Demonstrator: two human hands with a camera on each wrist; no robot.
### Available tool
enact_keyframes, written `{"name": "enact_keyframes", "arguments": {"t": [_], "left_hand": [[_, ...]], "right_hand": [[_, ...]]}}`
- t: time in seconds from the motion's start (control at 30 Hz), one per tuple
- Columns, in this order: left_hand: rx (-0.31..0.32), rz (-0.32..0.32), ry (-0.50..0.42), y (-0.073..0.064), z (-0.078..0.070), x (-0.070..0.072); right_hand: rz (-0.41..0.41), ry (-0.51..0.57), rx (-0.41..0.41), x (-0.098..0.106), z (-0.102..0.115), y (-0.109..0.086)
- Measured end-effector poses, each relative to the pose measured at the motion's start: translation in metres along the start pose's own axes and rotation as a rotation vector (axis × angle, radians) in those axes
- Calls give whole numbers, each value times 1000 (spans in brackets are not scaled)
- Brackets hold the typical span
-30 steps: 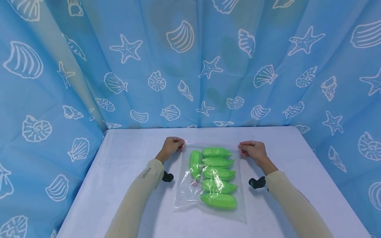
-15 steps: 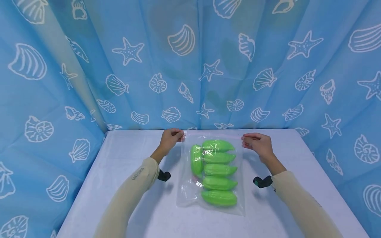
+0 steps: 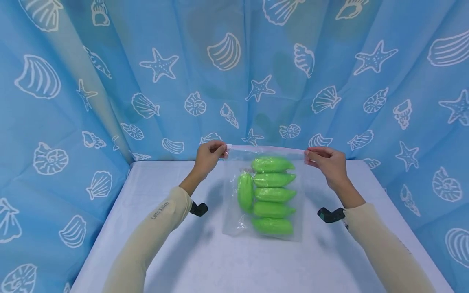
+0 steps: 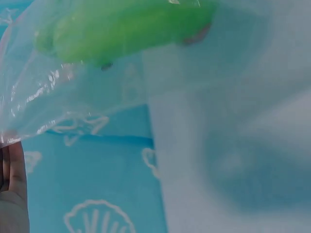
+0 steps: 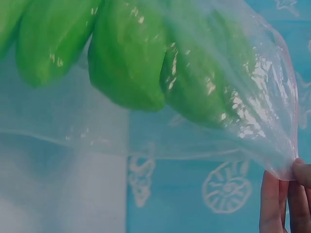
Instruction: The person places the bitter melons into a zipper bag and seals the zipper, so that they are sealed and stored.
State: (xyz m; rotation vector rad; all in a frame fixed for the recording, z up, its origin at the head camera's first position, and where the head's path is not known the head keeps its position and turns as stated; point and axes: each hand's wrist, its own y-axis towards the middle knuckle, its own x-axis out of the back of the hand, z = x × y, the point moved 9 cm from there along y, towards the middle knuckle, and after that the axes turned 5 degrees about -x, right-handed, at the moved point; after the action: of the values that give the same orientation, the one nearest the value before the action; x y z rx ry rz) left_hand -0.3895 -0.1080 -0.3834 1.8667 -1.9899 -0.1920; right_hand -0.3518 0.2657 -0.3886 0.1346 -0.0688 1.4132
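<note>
In the head view, my left hand (image 3: 209, 158) pinches the top left corner of a clear zip bag (image 3: 231, 226), at its white slider (image 3: 229, 146). The opposite top corner is pinched between the thumb and fingers of my right hand (image 3: 330, 163). The bag hangs spread between them, its pink-edged top stretched across in front of the curtain. Inside lie several green, ridged, pointed vegetable-like pieces (image 3: 274, 194), mostly stacked in a column, with one upright piece (image 3: 245, 192) at the left. The right wrist view shows fingertips (image 5: 299, 170) gripping the bag's corner.
A white-covered table (image 3: 256, 268) lies beneath the bag. Behind and on both sides hangs a blue curtain (image 3: 205, 49) with white shells and starfish. Dark wrist-worn devices (image 3: 331, 215) stick out inward from both sleeves.
Both hands have lifted the bag's top edge up from over the table and spread slightly apart. The bag now stands more upright, with its bottom edge higher in view.
</note>
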Motion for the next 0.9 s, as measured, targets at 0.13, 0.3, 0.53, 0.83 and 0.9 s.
{"name": "enact_keyframes", "arguments": {"t": [0.13,0.3,0.53,0.83,0.9], "left_hand": [[-90,-18,13,0,-23,6],[-159,-38,3,-6,-44,13],[-228,-37,-5,-20,-59,21],[-290,-13,33,-49,-73,24],[-305,-3,29,-53,-76,24]], "right_hand": [[-19,3,73,2,19,-4],[5,95,164,6,39,-16],[3,115,275,17,50,-38],[-16,27,343,24,51,-63],[-14,40,350,25,52,-65]]}}
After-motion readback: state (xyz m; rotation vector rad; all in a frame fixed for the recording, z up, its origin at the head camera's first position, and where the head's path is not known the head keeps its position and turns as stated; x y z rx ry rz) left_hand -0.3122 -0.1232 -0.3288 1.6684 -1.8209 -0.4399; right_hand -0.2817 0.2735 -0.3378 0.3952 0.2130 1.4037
